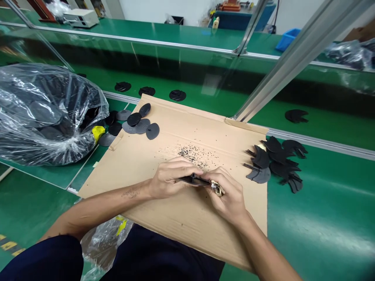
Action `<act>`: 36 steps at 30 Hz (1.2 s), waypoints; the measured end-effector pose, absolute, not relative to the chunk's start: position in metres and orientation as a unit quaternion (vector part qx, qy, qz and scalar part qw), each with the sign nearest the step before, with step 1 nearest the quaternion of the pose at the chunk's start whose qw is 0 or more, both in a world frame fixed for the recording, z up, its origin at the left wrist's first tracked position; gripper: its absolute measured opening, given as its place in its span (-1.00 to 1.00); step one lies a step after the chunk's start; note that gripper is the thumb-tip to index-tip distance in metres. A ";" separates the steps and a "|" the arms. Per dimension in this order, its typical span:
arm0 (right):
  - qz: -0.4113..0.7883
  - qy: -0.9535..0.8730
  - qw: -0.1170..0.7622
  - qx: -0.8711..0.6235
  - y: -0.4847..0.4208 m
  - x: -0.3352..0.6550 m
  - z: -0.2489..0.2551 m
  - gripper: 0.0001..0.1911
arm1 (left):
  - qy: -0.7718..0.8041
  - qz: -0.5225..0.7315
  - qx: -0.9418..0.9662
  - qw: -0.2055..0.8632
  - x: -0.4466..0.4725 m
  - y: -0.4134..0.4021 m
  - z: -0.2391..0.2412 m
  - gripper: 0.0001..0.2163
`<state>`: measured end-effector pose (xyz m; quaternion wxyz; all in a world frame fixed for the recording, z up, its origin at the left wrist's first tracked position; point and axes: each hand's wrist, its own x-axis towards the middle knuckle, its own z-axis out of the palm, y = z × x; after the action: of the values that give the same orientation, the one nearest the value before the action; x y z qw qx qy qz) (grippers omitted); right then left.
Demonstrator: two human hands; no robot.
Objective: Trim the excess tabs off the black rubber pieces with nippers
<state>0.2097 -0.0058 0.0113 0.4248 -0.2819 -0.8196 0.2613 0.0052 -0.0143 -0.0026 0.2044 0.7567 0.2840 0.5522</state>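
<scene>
My left hand grips a flat black plastic disc edge-on over a cardboard sheet. My right hand is closed on a small metal-tipped tool that touches the disc's edge. Black shavings lie scattered on the cardboard just beyond my hands. A group of round dark discs rests at the cardboard's far left corner. A pile of black discs with tabs sits at the cardboard's right edge.
A big clear plastic bag full of black parts lies to the left. Three black discs and another lie on the green conveyor belt behind. A slanted aluminium post rises at right. Another plastic bag hangs by my lap.
</scene>
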 end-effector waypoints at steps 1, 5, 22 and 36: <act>0.258 -0.822 0.424 -0.279 -0.006 0.210 0.011 -0.74 | 0.281 0.548 0.762 0.201 0.005 -0.014 -0.003 -0.77; 0.232 -0.830 0.423 -0.281 -0.005 0.211 0.007 -0.74 | 0.280 0.535 0.768 0.212 0.003 -0.013 -0.003 -0.70; 0.226 -0.834 0.427 -0.266 -0.007 0.209 0.006 -0.70 | 0.275 0.522 0.770 0.244 0.001 -0.012 0.007 -0.86; 0.223 -0.838 0.431 -0.249 -0.006 0.209 0.005 -0.76 | 0.273 0.530 0.777 0.202 0.001 -0.015 0.005 -0.88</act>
<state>0.2092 -0.0060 0.0049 0.4308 -0.2494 -0.8381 0.2231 0.0008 -0.0146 0.0045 0.2018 0.7771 0.2729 0.5300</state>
